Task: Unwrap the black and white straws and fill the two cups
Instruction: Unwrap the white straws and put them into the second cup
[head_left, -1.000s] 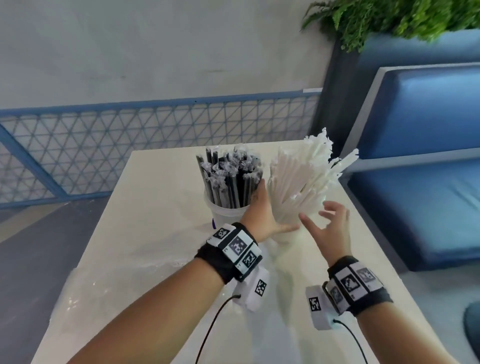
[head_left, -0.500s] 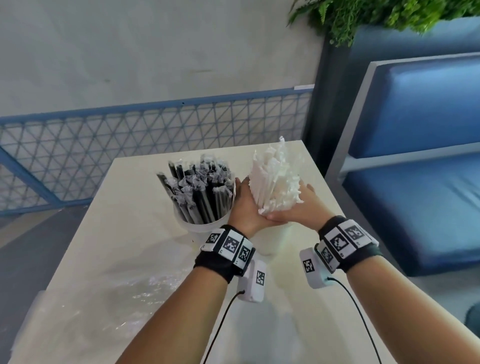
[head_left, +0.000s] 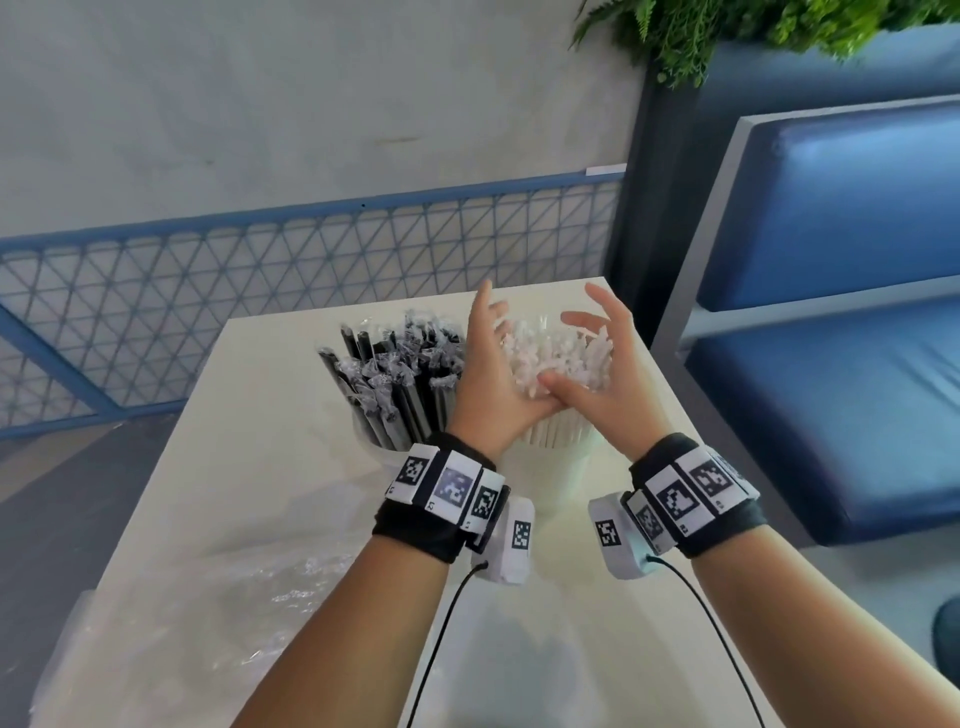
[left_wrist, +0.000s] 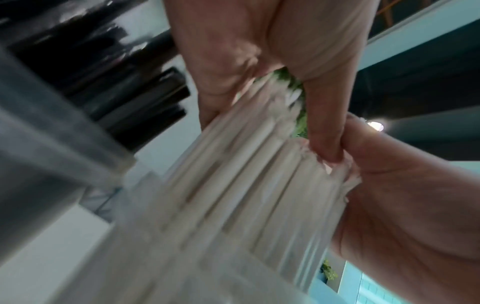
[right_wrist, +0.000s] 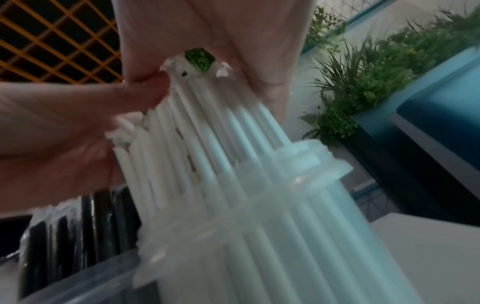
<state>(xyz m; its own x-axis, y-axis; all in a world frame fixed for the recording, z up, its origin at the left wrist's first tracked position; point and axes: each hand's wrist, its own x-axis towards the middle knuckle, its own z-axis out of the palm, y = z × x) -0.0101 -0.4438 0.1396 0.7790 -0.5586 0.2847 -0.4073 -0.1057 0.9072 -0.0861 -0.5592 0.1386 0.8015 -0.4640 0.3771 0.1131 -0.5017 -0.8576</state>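
White straws (head_left: 558, 358); black straws (head_left: 395, 374); blue bench (head_left: 841, 322); black-white checker-marked wristbands (head_left: 441, 486).

**Three views, one bundle of straws**

My head camera looks forward and down from above the forearms, far enough back to take in the table (head_left: 249, 467), the railing (head_left: 260, 291) and the blue bench (head_left: 831, 364). My left wrist camera sits low and close, aimed up along the left hand (left_wrist: 233, 51), the picture blurred. My right wrist camera looks up likewise, past the right hand (right_wrist: 207, 37) towards the plants (right_wrist: 363, 82). All three share the white straws (head_left: 561, 358) and the black straws (head_left: 400, 384) beside them
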